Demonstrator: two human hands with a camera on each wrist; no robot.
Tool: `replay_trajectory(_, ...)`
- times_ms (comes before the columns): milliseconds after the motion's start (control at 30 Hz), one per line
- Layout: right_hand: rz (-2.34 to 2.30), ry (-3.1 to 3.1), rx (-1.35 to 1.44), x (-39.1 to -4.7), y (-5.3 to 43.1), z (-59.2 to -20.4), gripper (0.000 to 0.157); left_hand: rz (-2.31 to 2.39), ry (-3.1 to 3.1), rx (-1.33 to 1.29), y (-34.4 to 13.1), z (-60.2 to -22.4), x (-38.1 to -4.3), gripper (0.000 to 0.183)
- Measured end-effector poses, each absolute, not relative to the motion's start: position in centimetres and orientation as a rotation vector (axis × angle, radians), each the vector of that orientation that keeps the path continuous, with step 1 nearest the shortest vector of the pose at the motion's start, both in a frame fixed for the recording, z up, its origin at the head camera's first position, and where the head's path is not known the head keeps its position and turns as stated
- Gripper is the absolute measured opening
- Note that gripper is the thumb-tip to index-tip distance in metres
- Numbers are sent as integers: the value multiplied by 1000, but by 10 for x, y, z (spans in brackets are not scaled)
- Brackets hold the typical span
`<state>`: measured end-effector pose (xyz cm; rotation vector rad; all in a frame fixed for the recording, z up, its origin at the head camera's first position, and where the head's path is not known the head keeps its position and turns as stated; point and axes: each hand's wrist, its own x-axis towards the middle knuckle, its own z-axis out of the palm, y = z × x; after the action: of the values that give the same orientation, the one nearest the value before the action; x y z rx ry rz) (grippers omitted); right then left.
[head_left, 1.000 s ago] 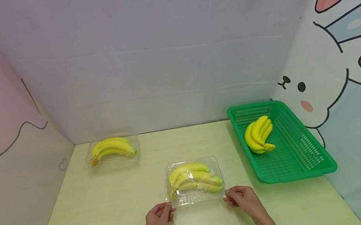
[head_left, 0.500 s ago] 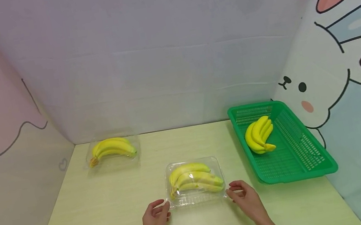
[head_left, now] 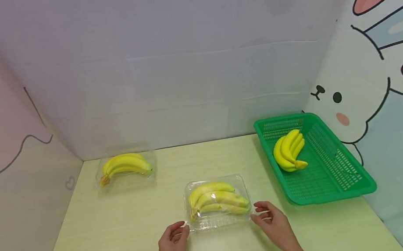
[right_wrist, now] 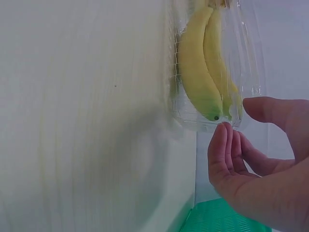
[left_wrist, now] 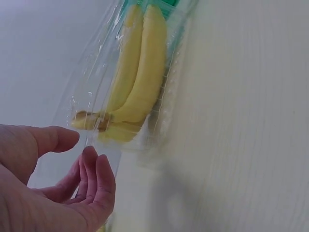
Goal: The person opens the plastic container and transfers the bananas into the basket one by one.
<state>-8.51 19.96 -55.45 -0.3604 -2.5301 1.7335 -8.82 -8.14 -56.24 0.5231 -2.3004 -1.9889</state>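
A clear plastic clamshell box (head_left: 222, 223) lies on the table with a bunch of bananas (head_left: 217, 198) inside, seen through its lid. At the box's near left corner is my left hand (head_left: 171, 245), thumb and fingers parted around a gap. The left wrist view shows those fingertips (left_wrist: 89, 153) just short of the box's end. My right hand (head_left: 276, 225) is at the near right corner, its fingers loosely bent and spread from the thumb. In the right wrist view, the thumb (right_wrist: 258, 107) and fingertips come right at the box's corner without curling round it.
A green plastic basket (head_left: 350, 189) stands on the right, with another banana bunch (head_left: 287, 151) in its left part. At the back left, a second clear box (head_left: 151, 160) holds bananas (head_left: 125, 164). A white cloth wall (head_left: 178, 80) closes off the table's (head_left: 117, 246) back.
A second ago both hands pinched the box's near corners. The fingers have since parted and drawn slightly outward. The box has stayed in place.
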Motion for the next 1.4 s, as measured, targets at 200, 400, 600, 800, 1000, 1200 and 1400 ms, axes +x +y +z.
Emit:
replay_trajectory(200,1747,-2529,-372,-83,199,-552,35,-1965,-2334,521,-80,-559,-88,26)
replay_trajectory(400,1718,-2545,-357,-83,198,-550,35,-2008,-2318,511,-79,-558,-89,28)
replay_trajectory(600,1712,-2540,-366,-86,197,-549,33,-1976,-2349,508,-77,-558,-91,23)
replay_trajectory(800,1669,-2584,-396,-88,197,-546,32,-1922,-2386,507,-77,-557,-94,20)
replay_trajectory(1000,1661,-2609,-443,-90,197,-544,29,-1919,-2388,496,-78,-555,-95,18)
replay_trajectory(1200,1659,-2634,-481,-93,199,-544,29,-1925,-2380,515,-77,-554,-96,17)
replay_trajectory(1400,1716,-2597,-495,-93,200,-545,29,-1962,-2360,507,-77,-554,-95,18)
